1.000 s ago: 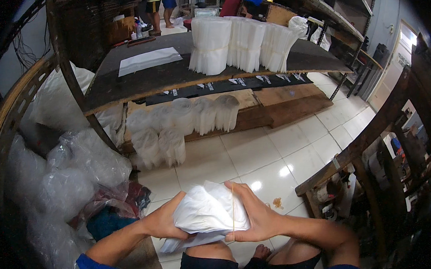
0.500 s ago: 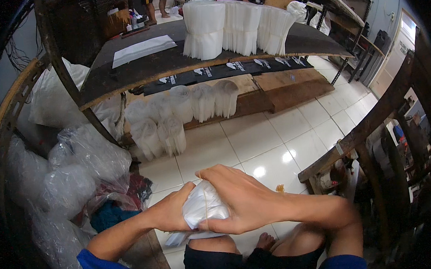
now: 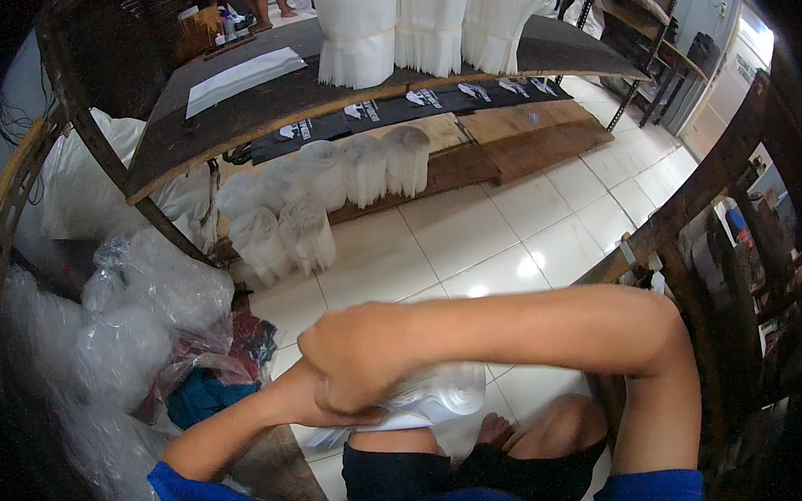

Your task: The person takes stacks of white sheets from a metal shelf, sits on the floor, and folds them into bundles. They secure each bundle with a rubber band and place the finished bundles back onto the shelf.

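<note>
Both hands, right hand (image 3: 361, 361) over left hand (image 3: 305, 401), clutch a crinkly, glossy plastic bundle (image 3: 436, 396)

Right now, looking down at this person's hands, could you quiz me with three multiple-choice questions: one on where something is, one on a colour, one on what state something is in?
1. Where do the tall white stacks stand?
A. on the dark table top
B. on the tiled floor
C. on the person's lap

2. What colour are the person's sleeves?
A. red
B. blue
C. yellow

3. How is the white bundle being handled?
A. lying untouched on the floor
B. hanging from a hook
C. pressed between both hands

Answers:
1. A: the stacks sit on the dark table, above the floor.
2. B: blue cloth shows at both lower corners of the view.
3. C: the right hand lies over the bundle and the left hand comes in beneath it, above the knees.
</note>
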Motion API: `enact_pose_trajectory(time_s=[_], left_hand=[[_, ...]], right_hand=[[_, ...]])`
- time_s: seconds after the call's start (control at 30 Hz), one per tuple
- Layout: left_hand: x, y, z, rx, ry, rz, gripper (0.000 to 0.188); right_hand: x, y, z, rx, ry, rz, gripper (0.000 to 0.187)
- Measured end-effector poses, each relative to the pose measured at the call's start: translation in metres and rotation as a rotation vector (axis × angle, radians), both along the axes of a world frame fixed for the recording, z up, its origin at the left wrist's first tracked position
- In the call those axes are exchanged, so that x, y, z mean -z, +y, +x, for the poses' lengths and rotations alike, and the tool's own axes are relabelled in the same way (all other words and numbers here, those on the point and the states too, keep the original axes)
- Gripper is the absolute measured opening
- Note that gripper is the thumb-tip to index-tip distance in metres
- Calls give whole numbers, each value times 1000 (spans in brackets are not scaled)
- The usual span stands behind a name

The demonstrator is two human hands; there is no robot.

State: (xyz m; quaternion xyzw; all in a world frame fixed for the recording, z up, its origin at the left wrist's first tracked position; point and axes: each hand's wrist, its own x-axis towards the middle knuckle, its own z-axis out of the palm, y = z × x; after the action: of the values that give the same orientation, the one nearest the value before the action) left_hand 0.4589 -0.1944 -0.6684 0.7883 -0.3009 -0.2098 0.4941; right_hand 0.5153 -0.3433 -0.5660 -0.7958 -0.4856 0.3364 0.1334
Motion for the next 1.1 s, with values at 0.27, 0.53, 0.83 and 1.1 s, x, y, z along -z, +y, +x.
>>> enact_pose_trajectory(time_s=[0.27,0.53,0.83,1.1], left_hand=[[1,7,-4,-138,8,25,63],[32,27,-13,-302,394,-270,84],[27,16,-6,-465,511,-192,75],[17,2,-6,-456,465,-246,76]], right_hand=[[97,-71,70,389,534,73,52],[141,-132,-38,222,257,435,34],[53,-48,-66,178,-34,308,40],[69,19,-83,-20,-103,397,43]])
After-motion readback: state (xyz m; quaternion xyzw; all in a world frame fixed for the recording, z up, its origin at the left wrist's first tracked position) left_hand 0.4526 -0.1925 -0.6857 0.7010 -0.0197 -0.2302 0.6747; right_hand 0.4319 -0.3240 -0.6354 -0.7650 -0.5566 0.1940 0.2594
